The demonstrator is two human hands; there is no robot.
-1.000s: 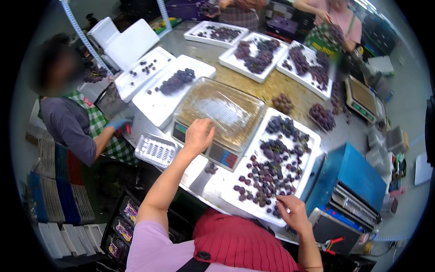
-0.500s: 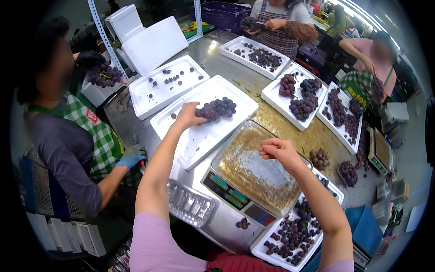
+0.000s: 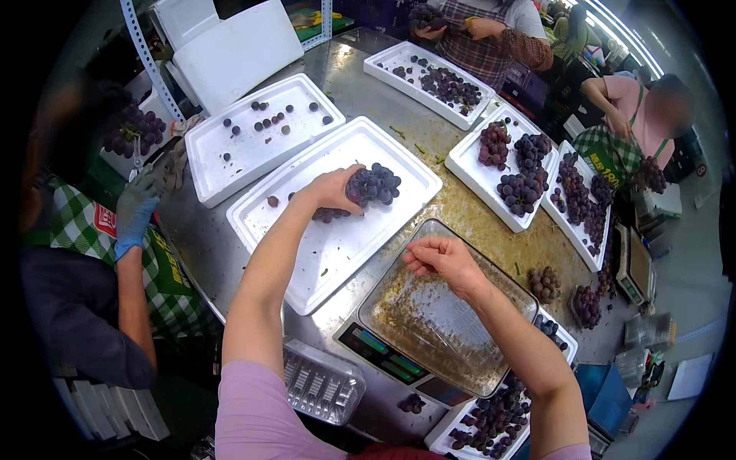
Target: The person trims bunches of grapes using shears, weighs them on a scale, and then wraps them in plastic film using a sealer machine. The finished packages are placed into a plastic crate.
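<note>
My left hand (image 3: 336, 189) is closed round the left part of a dark bunch of grapes (image 3: 373, 185). The bunch lies in a white foam tray (image 3: 337, 264), with a couple of loose grapes left of my wrist. Over the metal pan (image 3: 399, 307) of a weighing scale hovers my right hand (image 3: 443, 262), its fingers curled together with nothing visible in them. The pan is smeared with wet brownish residue. Just left of the scale sits a clear plastic punnet (image 3: 323, 383).
A second foam tray (image 3: 211, 172) with loose grapes stands at the left. More grape-filled trays line the far right, around a foam tray (image 3: 464, 165). At the left, a co-worker's blue-gloved hand (image 3: 135, 215) holds scissors near a grape bunch. Other people work across the metal table.
My left hand has shifted right onto the bunch and grips it more fully. My right hand has moved left over the pan. The left co-worker's gloved hand has risen with scissors to a grape bunch.
</note>
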